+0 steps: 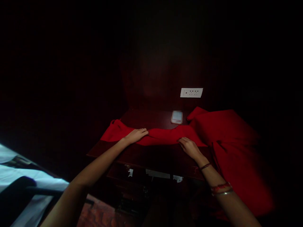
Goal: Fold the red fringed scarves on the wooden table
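Our left hand (136, 135) lies on a long, flat strip of red cloth (163, 136), and our right hand (189, 147) touches its near edge with curled fingers — whether either pinches fabric, we cannot tell. The strip stretches left to right between our hands, across the dark wooden tabletop (146, 119) — our right is nearer the large red fabric heap (229, 126).

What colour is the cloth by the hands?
The cloth is red; the head view, the only one here, shows it.
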A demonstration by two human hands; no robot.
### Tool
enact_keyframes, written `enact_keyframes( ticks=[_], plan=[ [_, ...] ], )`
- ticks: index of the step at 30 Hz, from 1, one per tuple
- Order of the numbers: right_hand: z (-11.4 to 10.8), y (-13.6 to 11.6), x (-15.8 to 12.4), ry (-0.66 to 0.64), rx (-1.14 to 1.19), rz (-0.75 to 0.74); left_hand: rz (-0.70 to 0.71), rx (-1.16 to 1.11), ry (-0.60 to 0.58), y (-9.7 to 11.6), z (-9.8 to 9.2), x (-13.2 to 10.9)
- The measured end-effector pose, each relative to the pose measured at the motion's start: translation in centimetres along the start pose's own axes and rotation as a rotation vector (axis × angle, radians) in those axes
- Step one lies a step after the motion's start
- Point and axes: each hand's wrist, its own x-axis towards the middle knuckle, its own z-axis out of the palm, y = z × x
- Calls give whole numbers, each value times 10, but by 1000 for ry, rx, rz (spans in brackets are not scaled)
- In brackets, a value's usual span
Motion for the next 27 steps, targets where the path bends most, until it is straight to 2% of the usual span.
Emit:
enact_keyframes(
  ticks=[4,10,16,18,20,23,27],
  plan=[
    [0,0,0,-16,13,-10,33,-52,-66,3,2,-2],
    [0,1,0,-23,27,2,68,-228,3,9,3,-1],
    [-2,-2,-1,-17,-12,-8,68,-262,-48,8,7,2],
    [-4,-3,-1,5,-17,-12,51,-312,-24,6,3,6],
    [-8,-3,-1,49,-5,-7,38,-373,35,2,-7,10],
    [-22,2,8,118,35,23,35,-431,116,-6,-35,15],
    [-58,14,36,192,86,53,-48,-481,220,-17,-75,24]
  ],
)
